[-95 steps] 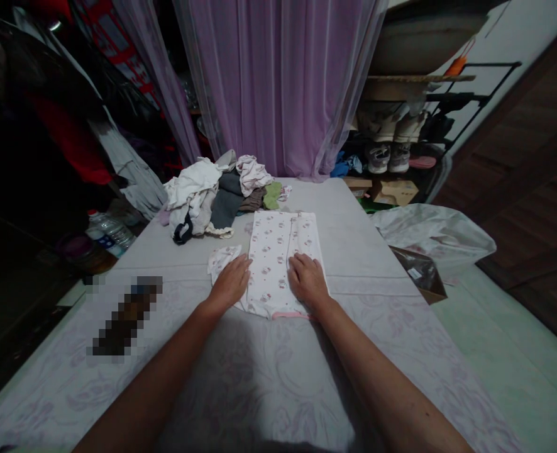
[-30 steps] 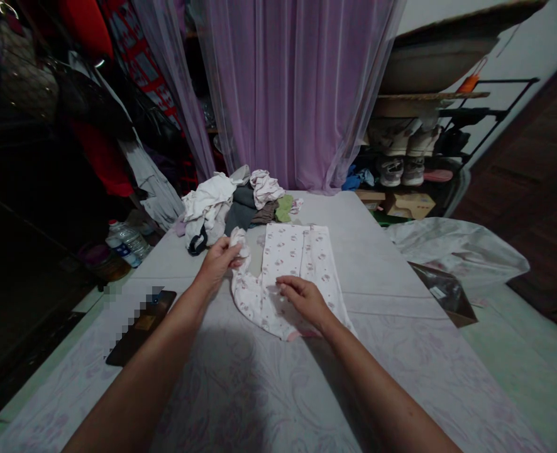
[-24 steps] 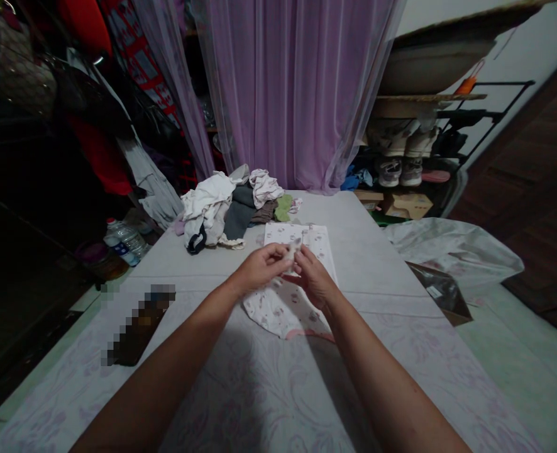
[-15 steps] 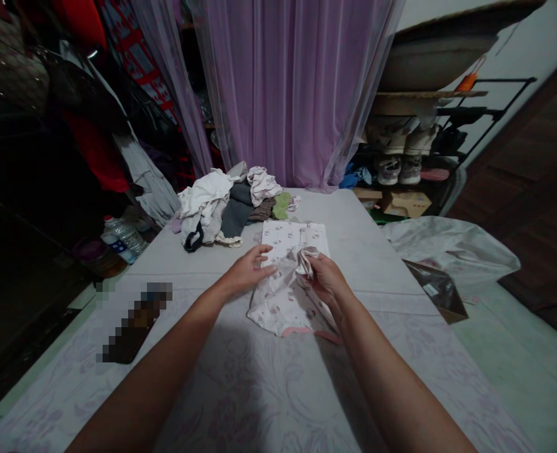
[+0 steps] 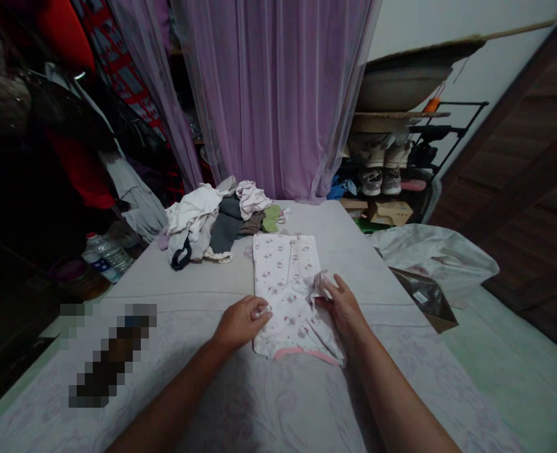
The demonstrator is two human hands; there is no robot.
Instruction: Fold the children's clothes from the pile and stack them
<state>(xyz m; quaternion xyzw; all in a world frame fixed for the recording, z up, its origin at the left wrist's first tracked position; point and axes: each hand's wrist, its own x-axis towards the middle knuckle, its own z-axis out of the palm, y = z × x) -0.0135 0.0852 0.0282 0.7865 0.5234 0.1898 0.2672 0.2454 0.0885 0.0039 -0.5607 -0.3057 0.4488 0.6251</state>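
Viewing remotely, I find the printed white garment (image 5: 283, 314) on the pale cover (image 5: 165, 283), 1 bunched part gripped by the right hand (image 5: 347, 311), the left hand (image 5: 238, 324) loosely curled at its left edge, hold indeterminable, and a clothes heap (image 5: 226, 229) beyond.

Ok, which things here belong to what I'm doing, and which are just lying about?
In use:
printed white garment, bunched part in your right hand
possibly the clothes heap beyond it, untouched

Lying about:
plastic bottles
sneakers
cardboard box
clear plastic bag
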